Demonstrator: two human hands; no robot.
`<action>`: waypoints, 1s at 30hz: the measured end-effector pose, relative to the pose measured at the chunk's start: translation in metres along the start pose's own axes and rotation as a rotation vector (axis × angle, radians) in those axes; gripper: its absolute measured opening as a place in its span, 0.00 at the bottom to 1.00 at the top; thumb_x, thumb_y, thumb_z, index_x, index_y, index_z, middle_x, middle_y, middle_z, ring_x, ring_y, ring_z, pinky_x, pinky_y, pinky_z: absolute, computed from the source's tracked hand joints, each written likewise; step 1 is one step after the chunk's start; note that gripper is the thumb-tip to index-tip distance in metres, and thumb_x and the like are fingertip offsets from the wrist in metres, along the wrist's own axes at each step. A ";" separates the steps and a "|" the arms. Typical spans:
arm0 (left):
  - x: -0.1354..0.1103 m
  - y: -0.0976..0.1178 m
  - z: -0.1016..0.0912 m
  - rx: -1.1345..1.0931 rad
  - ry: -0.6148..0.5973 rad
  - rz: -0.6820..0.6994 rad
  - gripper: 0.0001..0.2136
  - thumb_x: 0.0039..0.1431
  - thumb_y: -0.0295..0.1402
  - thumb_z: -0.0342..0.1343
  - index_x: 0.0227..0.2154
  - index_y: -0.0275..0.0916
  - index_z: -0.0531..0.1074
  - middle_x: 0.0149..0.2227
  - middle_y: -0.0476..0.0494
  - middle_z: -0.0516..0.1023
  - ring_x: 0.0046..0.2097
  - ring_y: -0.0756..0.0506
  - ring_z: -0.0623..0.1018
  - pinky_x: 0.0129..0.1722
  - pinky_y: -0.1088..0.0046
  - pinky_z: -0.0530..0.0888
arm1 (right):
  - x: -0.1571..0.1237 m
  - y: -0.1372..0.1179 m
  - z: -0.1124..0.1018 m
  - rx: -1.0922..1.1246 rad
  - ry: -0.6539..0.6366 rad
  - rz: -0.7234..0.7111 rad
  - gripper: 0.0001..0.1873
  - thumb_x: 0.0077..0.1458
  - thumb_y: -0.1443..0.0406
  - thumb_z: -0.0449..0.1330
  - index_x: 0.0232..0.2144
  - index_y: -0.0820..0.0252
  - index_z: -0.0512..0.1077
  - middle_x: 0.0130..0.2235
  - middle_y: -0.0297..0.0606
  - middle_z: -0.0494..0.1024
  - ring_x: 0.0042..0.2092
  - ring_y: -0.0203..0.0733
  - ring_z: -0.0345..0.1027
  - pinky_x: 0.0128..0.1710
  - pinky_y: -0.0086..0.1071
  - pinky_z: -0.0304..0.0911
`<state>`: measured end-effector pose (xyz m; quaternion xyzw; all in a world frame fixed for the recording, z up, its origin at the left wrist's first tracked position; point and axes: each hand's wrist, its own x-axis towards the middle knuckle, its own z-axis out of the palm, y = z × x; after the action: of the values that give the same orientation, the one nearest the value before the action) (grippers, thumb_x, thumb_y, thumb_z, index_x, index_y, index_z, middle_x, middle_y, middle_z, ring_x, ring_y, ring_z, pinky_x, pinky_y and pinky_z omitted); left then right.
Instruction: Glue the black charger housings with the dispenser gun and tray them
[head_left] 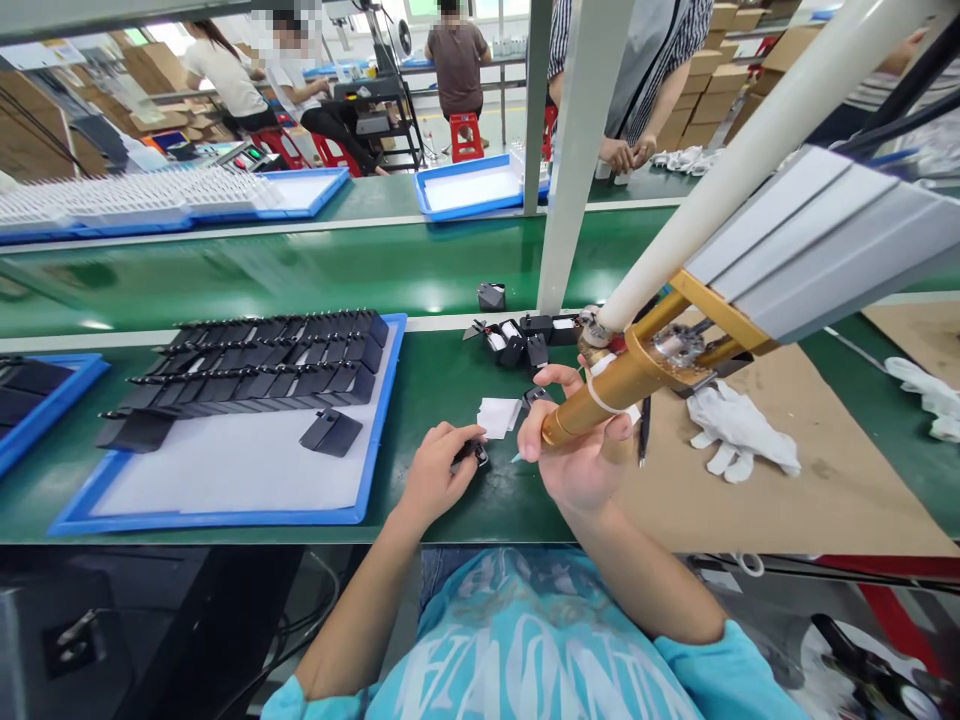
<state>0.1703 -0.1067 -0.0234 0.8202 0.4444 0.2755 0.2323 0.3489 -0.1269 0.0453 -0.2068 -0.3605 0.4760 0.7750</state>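
My left hand [441, 468] rests on the green bench, fingers curled over a small black part [480, 457] that they mostly hide. My right hand [581, 465] is wrapped around the gold barrel of a tool [600, 405] with a grey ribbed body; its exact kind is unclear. A thin teal tip pokes out past the fingers, pointing down-left toward the black part. Small white sheets [496, 416] lie just beyond my left fingertips. Behind them sit several loose black housings [514, 345].
A blue tray [367, 470] at left holds rows of black housings, one lying apart [331, 432]. White gloves [742, 430] lie on brown cardboard [675, 510] at right. A metal post [574, 160] and white pole [720, 180] rise ahead. People work beyond the green channel.
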 end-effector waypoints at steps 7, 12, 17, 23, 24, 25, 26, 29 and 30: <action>-0.011 0.012 -0.012 0.213 -0.135 0.039 0.23 0.68 0.31 0.43 0.65 0.42 0.57 0.52 0.42 0.78 0.45 0.42 0.72 0.45 0.62 0.69 | 0.000 0.001 -0.004 0.026 -0.009 -0.011 0.19 0.58 0.45 0.52 0.42 0.50 0.60 0.44 0.33 0.72 0.19 0.29 0.67 0.15 0.28 0.58; -0.014 0.017 0.004 0.139 0.000 0.000 0.19 0.67 0.34 0.49 0.59 0.41 0.63 0.49 0.41 0.78 0.48 0.43 0.75 0.48 0.64 0.71 | 0.000 0.000 -0.006 0.026 -0.017 -0.003 0.20 0.58 0.46 0.52 0.43 0.50 0.59 0.44 0.34 0.72 0.19 0.30 0.67 0.15 0.28 0.58; -0.013 0.019 0.014 0.117 0.107 -0.022 0.09 0.67 0.33 0.48 0.44 0.41 0.72 0.44 0.44 0.80 0.46 0.45 0.77 0.47 0.68 0.72 | -0.001 -0.001 -0.007 0.006 -0.004 0.014 0.20 0.57 0.45 0.53 0.42 0.50 0.59 0.44 0.34 0.72 0.19 0.30 0.66 0.15 0.28 0.58; -0.014 0.016 0.017 0.489 -0.082 -0.047 0.16 0.64 0.38 0.53 0.53 0.40 0.67 0.42 0.41 0.78 0.42 0.40 0.77 0.35 0.67 0.72 | 0.001 -0.003 -0.006 -0.010 0.020 0.013 0.20 0.55 0.44 0.54 0.41 0.50 0.60 0.42 0.33 0.72 0.18 0.30 0.65 0.15 0.29 0.59; -0.014 0.016 0.016 0.503 -0.109 -0.034 0.16 0.64 0.37 0.53 0.53 0.40 0.66 0.41 0.41 0.78 0.42 0.40 0.77 0.35 0.67 0.72 | 0.001 -0.004 -0.005 -0.011 0.026 0.009 0.20 0.55 0.44 0.54 0.40 0.50 0.60 0.41 0.33 0.72 0.18 0.30 0.65 0.14 0.29 0.58; -0.014 0.015 0.015 0.498 -0.124 -0.013 0.15 0.65 0.36 0.52 0.52 0.39 0.66 0.40 0.42 0.77 0.42 0.40 0.77 0.35 0.67 0.71 | 0.001 -0.005 -0.005 -0.014 0.031 0.003 0.20 0.55 0.45 0.54 0.40 0.50 0.61 0.41 0.33 0.72 0.18 0.30 0.65 0.14 0.28 0.58; -0.014 0.013 0.012 0.482 -0.124 0.009 0.14 0.65 0.36 0.52 0.52 0.39 0.66 0.40 0.41 0.77 0.42 0.41 0.77 0.36 0.67 0.71 | 0.000 -0.006 -0.005 -0.019 0.033 -0.001 0.20 0.55 0.45 0.54 0.39 0.50 0.61 0.41 0.32 0.72 0.18 0.30 0.65 0.14 0.28 0.57; -0.017 0.001 -0.009 0.451 0.032 -0.009 0.16 0.64 0.39 0.53 0.51 0.38 0.66 0.41 0.40 0.77 0.41 0.41 0.76 0.39 0.65 0.70 | 0.000 -0.008 -0.004 -0.042 0.035 0.013 0.19 0.54 0.45 0.55 0.39 0.50 0.64 0.41 0.32 0.72 0.18 0.30 0.66 0.14 0.29 0.59; -0.019 -0.006 -0.021 0.472 0.124 -0.043 0.17 0.64 0.41 0.53 0.50 0.37 0.67 0.41 0.39 0.77 0.40 0.40 0.75 0.40 0.64 0.70 | -0.001 -0.009 -0.004 -0.047 0.037 0.019 0.19 0.54 0.45 0.55 0.39 0.50 0.65 0.41 0.32 0.71 0.18 0.30 0.66 0.15 0.29 0.59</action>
<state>0.1442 -0.1173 -0.0169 0.8234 0.5274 0.2090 0.0122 0.3569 -0.1313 0.0484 -0.2372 -0.3551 0.4710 0.7719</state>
